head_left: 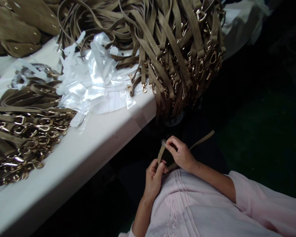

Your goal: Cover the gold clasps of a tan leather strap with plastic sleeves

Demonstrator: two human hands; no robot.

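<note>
A narrow olive-brown strap is held over my lap, just off the table's edge. My left hand is closed round it, thumb against the fingers. The thumb and fingertips of my right hand pinch at the strap's upper end, where a small pale, shiny bit shows; whether it is plastic film or metal I cannot tell. Behind the right hand, the strap's loose tail sticks out to the right.
On the white-covered table lie a heap of clear plastic sleeves and a bundle of straps with gold clasps. A large pile of straps hangs over the corner. Brown suede-like pieces are stacked at the far left.
</note>
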